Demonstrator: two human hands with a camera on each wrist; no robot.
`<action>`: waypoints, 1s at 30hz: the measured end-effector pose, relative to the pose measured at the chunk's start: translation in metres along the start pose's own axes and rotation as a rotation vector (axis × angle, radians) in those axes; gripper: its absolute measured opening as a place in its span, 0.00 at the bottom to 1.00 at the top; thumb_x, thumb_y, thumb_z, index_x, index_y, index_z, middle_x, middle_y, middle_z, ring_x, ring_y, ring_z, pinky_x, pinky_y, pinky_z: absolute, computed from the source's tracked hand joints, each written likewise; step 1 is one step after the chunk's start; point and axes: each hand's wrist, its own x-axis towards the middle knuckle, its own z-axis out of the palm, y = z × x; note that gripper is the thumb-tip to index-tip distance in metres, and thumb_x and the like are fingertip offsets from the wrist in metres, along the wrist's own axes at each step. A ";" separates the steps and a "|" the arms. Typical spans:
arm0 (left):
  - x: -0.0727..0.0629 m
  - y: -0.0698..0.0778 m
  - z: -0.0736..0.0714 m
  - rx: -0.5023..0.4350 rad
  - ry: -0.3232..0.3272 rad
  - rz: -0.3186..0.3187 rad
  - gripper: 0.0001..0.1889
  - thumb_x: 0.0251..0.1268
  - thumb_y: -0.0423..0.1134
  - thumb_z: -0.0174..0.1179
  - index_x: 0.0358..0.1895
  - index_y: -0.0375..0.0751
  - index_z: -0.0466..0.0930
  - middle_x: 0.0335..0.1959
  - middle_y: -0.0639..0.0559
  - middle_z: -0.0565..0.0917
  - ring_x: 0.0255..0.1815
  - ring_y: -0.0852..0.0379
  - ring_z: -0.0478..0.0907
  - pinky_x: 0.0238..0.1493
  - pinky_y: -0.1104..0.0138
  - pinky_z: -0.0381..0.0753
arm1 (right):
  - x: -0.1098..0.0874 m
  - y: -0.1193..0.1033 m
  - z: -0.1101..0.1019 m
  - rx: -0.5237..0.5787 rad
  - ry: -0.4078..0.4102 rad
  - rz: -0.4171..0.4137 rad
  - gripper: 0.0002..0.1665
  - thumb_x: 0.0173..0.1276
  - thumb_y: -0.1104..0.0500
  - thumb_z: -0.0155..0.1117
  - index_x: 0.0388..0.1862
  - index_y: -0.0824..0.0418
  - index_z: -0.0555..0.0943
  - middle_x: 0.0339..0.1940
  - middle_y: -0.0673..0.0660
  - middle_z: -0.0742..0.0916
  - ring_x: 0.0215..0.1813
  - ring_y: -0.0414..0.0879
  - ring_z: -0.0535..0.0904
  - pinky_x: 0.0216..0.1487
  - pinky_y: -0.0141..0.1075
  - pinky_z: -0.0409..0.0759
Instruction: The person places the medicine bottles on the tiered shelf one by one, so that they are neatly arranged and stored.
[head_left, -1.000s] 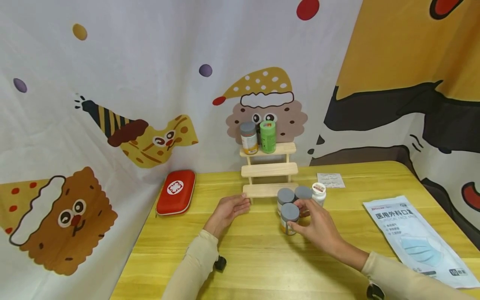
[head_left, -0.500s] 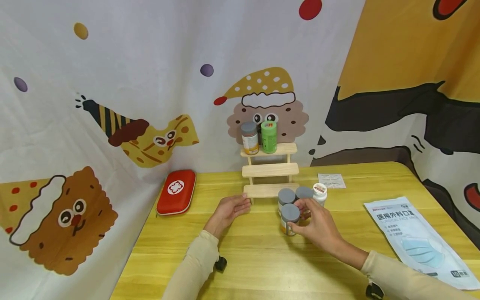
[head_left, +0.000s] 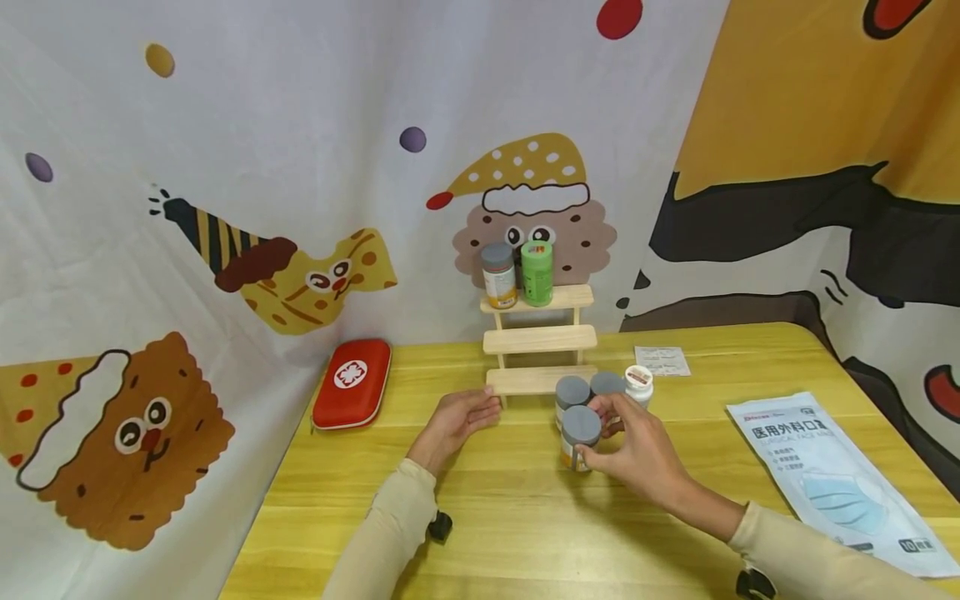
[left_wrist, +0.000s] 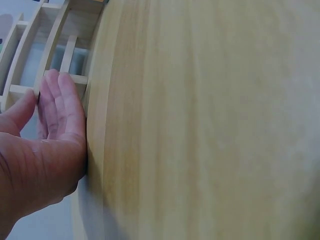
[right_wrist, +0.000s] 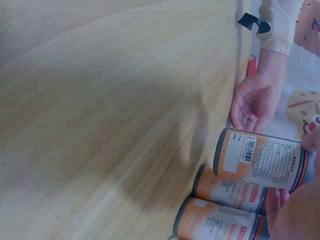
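Note:
My right hand (head_left: 639, 450) pinches a grey-capped pill bottle (head_left: 581, 425) between thumb and fingers, near its cap. In the right wrist view its white-and-orange label (right_wrist: 265, 157) faces the camera; whether its base touches the table I cannot tell. Two like bottles stand close behind it, one with its cap (head_left: 572, 390) at left, the other cap (head_left: 606, 383) partly behind my fingers. Beside them is a small white bottle (head_left: 638, 380). My left hand (head_left: 457, 419) is at the left end of the lowest step of a wooden three-step shelf (head_left: 540, 339), fingers extended against it in the left wrist view.
On the shelf's top step stand a grey-capped bottle (head_left: 499, 277) and a green bottle (head_left: 537, 275). A red zip case (head_left: 351, 383) lies at the left, a paper slip (head_left: 662, 361) at the back, and a face-mask packet (head_left: 840, 483) at the right. A printed curtain hangs behind the table.

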 end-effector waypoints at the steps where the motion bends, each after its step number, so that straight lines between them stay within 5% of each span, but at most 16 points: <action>1: 0.000 -0.001 0.000 0.001 0.000 0.002 0.23 0.79 0.36 0.62 0.68 0.24 0.75 0.42 0.49 0.92 0.47 0.55 0.91 0.63 0.56 0.90 | 0.000 -0.001 -0.001 0.001 0.001 -0.009 0.33 0.49 0.62 0.87 0.52 0.59 0.79 0.43 0.50 0.85 0.39 0.41 0.83 0.38 0.36 0.92; 7: 0.001 -0.002 -0.001 -0.005 0.006 -0.007 0.22 0.79 0.36 0.63 0.67 0.25 0.76 0.41 0.49 0.92 0.45 0.56 0.91 0.62 0.58 0.91 | 0.002 -0.009 -0.007 0.011 -0.013 -0.045 0.36 0.45 0.60 0.87 0.53 0.55 0.78 0.44 0.45 0.84 0.40 0.37 0.80 0.40 0.37 0.90; 18: -0.001 0.001 0.000 -0.011 -0.007 -0.007 0.24 0.79 0.37 0.62 0.68 0.24 0.74 0.41 0.49 0.92 0.45 0.57 0.91 0.58 0.60 0.92 | 0.014 -0.030 -0.021 0.140 -0.013 -0.103 0.36 0.45 0.69 0.81 0.53 0.56 0.76 0.44 0.49 0.82 0.41 0.37 0.78 0.37 0.30 0.85; 30: -0.003 0.004 0.001 0.007 -0.011 -0.004 0.23 0.79 0.37 0.62 0.68 0.24 0.74 0.43 0.49 0.92 0.46 0.57 0.91 0.63 0.57 0.90 | 0.044 -0.044 -0.046 0.115 0.025 -0.133 0.34 0.45 0.68 0.79 0.53 0.58 0.77 0.46 0.50 0.81 0.45 0.40 0.79 0.42 0.33 0.87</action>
